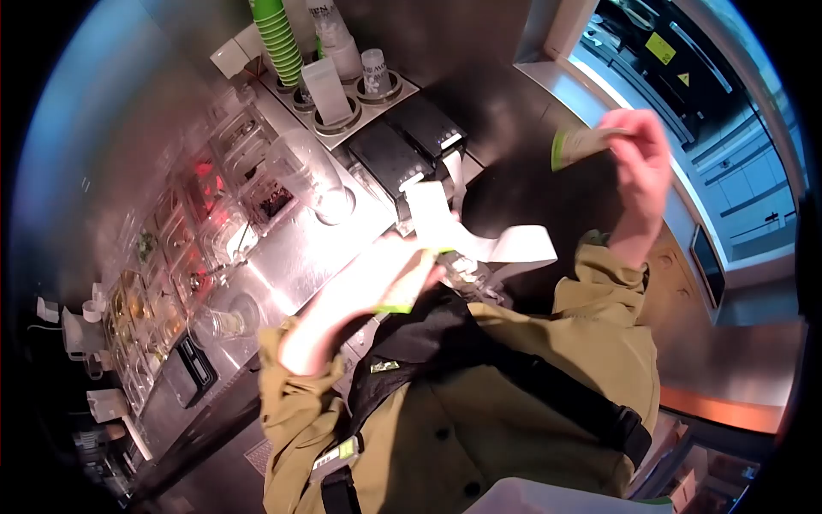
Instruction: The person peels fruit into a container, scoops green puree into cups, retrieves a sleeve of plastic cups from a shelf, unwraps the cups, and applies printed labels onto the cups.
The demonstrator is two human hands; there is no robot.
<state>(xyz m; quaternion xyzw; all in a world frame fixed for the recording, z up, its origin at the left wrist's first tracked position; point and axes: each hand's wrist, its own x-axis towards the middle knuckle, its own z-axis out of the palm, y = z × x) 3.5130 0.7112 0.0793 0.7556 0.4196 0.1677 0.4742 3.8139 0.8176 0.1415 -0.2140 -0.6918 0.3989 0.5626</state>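
My right hand, raised at the right, is closed on a pale paper piece with a green edge. At the centre, my left hand is washed out by glare. Another pale piece with green edges lies against it, and its grip is too bright to make out fully. Just beyond that hand, white paper strips hang and curl from two black printers on the steel counter.
Ingredient containers line the counter at the left. A clear pitcher stands near the printers. Green stacked cups and clear cups sit in holders at the back. A black scale lies at the lower left.
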